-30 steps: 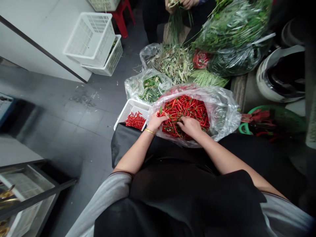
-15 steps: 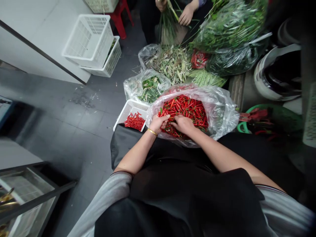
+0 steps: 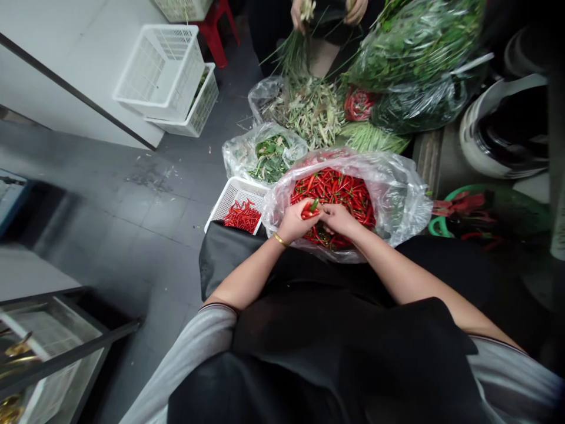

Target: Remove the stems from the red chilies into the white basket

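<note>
In the head view, my left hand (image 3: 295,224), with a gold bangle at its wrist, is closed around a few chili peppers (image 3: 310,211), red with one green piece showing. My right hand (image 3: 339,220) meets it fingertip to fingertip, its fingers pinched together; what lies in the pinch is too small to make out. Both hands are over a clear plastic bag (image 3: 399,197) full of red chilies (image 3: 338,185) with green stems, at my lap. Left of the bag, a white perforated basket (image 3: 216,207) holds a smaller heap of red chilies (image 3: 242,216).
Beyond the bag are bagged green leaves (image 3: 271,159), pale trimmings (image 3: 315,115) and a large bag of greens (image 3: 419,59). A co-worker's hands (image 3: 300,15) handle long green stalks. White crates (image 3: 159,76) stand at left; a bucket (image 3: 472,135) and green basket (image 3: 436,227) at right.
My left hand has moved right and turned, now showing chilies in its grip. My right hand has come up against it. The co-worker's hands have moved apart.
</note>
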Tool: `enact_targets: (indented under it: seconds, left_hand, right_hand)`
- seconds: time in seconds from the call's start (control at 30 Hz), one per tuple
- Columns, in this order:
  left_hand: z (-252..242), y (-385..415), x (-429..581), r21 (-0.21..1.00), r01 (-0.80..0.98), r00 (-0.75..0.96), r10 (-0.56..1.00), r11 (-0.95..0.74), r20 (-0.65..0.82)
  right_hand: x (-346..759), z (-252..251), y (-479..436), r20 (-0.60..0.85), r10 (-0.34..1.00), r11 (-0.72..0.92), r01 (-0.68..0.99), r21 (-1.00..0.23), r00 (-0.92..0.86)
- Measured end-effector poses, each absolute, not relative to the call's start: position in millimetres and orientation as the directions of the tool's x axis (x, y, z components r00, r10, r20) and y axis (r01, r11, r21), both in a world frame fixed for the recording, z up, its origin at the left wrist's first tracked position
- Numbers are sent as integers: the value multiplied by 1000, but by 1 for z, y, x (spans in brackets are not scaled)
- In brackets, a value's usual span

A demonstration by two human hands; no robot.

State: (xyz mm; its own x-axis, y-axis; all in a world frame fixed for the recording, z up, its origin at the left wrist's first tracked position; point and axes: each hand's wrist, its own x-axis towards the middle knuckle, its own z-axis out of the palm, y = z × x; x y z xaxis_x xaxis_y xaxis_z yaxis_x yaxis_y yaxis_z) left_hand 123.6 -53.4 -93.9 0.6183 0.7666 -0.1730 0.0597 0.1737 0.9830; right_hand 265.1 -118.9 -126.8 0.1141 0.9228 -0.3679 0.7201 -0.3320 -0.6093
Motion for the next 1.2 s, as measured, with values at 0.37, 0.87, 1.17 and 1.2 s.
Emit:
enact_targets:
  seconds: [0.37, 0.87, 1.17, 1.2]
  left_hand:
    - [-111, -31, 100, 936, 165, 485, 800, 312, -352]
    - [-98, -39, 108, 920, -23, 474, 815, 390, -334]
    - [-115, -37, 110, 691, 118, 513, 553, 713, -657]
    - [-115, -38, 113, 692, 105, 545, 541, 714, -641]
  right_hand:
    - [239, -129, -100, -343, 937, -143, 963, -230, 58]
    - [251, -134, -106, -403, 907, -219, 954, -203, 122]
    - [266, -116, -114, -223, 974, -29, 958, -287, -37]
    - [269, -112, -116, -203, 976, 1, 944, -331, -72]
